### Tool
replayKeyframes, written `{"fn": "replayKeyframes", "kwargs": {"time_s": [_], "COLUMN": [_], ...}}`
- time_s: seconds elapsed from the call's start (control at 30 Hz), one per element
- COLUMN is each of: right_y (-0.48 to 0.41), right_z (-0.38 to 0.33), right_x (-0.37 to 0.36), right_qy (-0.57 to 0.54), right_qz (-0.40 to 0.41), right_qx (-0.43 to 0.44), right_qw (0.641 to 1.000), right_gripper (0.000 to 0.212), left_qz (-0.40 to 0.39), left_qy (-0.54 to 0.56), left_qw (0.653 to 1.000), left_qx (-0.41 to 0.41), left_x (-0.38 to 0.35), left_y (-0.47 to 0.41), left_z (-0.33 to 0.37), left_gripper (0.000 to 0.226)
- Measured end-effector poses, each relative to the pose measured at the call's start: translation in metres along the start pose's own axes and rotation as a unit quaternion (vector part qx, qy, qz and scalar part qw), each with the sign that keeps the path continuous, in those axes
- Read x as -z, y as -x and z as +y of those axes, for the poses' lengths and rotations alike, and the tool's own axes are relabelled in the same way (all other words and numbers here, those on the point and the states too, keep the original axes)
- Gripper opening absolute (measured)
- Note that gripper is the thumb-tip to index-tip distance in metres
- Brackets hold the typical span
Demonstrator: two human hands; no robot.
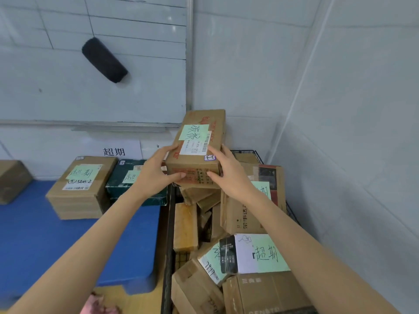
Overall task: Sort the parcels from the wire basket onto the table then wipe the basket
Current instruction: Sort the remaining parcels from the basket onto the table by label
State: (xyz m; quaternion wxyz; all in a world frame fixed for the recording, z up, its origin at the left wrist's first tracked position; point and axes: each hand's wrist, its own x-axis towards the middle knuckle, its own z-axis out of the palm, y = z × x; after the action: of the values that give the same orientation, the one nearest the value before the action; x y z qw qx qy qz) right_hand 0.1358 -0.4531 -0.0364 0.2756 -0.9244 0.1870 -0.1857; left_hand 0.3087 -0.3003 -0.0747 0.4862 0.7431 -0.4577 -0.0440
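1. blue table (34,234), nine o'clock in the frame: a brown box (79,189) with a green note and a dark green box (133,182) sit side by side near the basket's edge.
2. left hand (156,175): it grips the near left end of the lifted parcel, thumb on the front face and fingers curled over the top edge.
3. lifted parcel (197,150): at the frame's centre, over the heap at its twelve o'clock end, long axis pointing away from the person.
4. right hand (231,175): it grips the near right end the same way, mirroring the left.
5. wire basket (168,245), three to six o'clock: crowded with tilted parcels, with a white box (260,254) at five o'clock.
6. likely risks:
   - both hands hold only the near end, so the far end could dip and slip out.
   - swinging toward nine o'clock could knock the dark green box.
   - its note reads differently from those on the table, so it could land in the wrong group.
   - the loose heap may shift once it is gone.
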Motion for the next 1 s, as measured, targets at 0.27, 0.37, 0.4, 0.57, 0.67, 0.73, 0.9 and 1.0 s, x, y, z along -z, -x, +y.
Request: {"fn": "replayKeyframes", "kwargs": {"time_s": [0.27,0.37,0.4,0.57,0.67,0.73,0.9,1.0], "right_y": [0.024,0.034,0.038,0.054,0.065,0.072,0.084,0.089], "right_z": [-0.029,-0.035,-0.036,-0.038,-0.039,-0.04,-0.046,-0.053], "right_x": [0.037,0.053,0.058,0.076,0.086,0.092,0.102,0.104], "right_qy": [-0.102,-0.126,-0.128,-0.166,-0.19,-0.182,-0.18,-0.177], "right_qz": [0.079,0.112,0.12,0.139,0.146,0.147,0.129,0.13], "right_qx": [0.055,0.063,0.067,0.102,0.098,0.097,0.125,0.141], "right_qw": [0.99,0.984,0.982,0.971,0.966,0.967,0.967,0.965], "right_gripper": [0.056,0.044,0.041,0.044,0.062,0.076,0.087,0.088], "left_qz": [0.048,0.066,0.071,0.088,0.093,0.096,0.106,0.12], "left_qy": [0.037,0.044,0.045,0.032,0.047,0.057,0.066,0.082], "left_qw": [0.997,0.995,0.995,0.992,0.991,0.99,0.989,0.986], "left_qx": [-0.042,-0.055,-0.061,-0.081,-0.087,-0.089,-0.084,-0.081], "left_x": [0.018,0.021,0.021,0.023,0.021,0.019,0.014,0.013], "left_y": [0.011,0.017,0.019,0.028,0.037,0.042,0.06,0.072], "left_z": [0.068,0.096,0.104,0.134,0.148,0.154,0.158,0.165], "left_gripper": [0.079,0.07,0.066,0.056,0.063,0.069,0.087,0.09]}}
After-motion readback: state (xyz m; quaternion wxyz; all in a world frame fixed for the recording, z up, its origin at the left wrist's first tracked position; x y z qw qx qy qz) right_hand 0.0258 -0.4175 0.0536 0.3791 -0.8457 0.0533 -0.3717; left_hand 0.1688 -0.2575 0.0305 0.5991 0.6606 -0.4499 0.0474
